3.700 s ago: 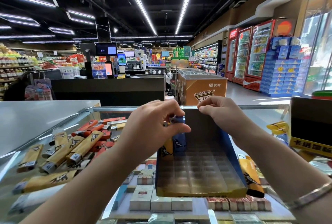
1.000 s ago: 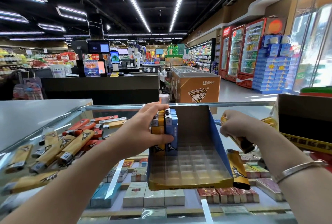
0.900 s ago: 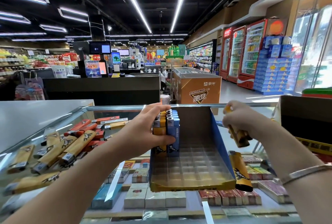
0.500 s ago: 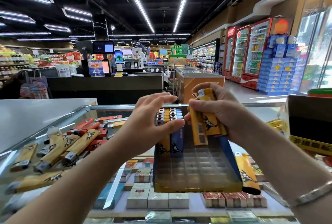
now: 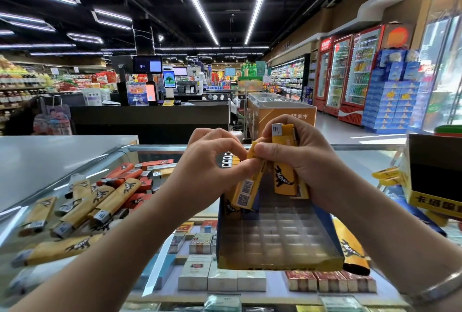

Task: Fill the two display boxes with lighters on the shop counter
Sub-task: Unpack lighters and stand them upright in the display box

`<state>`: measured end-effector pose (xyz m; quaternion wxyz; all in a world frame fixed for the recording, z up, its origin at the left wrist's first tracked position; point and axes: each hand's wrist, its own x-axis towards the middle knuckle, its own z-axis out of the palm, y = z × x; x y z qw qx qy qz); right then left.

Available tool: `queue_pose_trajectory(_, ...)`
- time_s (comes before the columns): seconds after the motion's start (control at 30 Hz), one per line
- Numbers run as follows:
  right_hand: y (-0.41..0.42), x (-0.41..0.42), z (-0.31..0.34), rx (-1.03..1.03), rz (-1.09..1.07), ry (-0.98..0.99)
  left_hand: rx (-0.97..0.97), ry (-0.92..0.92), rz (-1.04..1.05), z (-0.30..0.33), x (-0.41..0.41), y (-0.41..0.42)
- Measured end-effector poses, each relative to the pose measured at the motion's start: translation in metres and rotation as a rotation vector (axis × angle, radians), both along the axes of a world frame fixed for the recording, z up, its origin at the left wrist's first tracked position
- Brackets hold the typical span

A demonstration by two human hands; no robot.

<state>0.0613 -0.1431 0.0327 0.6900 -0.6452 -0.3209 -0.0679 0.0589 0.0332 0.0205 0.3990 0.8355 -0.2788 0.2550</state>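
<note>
I am looking down at the glass worktop (image 5: 362,159), where the blue display box (image 5: 277,236) is sitting in the middle, its clear slots mostly bare and a few lighters standing at its back left corner (image 5: 228,160). A second box (image 5: 435,176) is showing at the right edge. Loose orange and yellow lighters (image 5: 95,201) are lying in a heap on the left (one more is lying just beside the box's right wall (image 5: 350,249)). My right hand (image 5: 307,166) is gripping a bunch of yellow lighters (image 5: 283,176) above the box. My left hand's (image 5: 212,171) fingers (image 5: 246,168) are pinching one tilted lighter (image 5: 247,186) from that bunch.
</note>
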Motion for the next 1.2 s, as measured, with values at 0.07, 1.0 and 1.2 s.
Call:
queue_pose_trajectory(0.07,-0.001,0.0,0.001,0.019,0.034,0.003,-0.069,0.053,-0.005,0.003,-0.003,0.001)
queue_pose_trajectory(1.0,-0.011,0.003,0.004,0.013,-0.178,0.105,0.147,0.642,-0.318,0.025,-0.01,0.02)
queue_pose_trajectory(1.2,-0.011,0.003,0.005,0.013,-0.172,0.119,0.085,0.298,-0.164,0.02,-0.007,0.021)
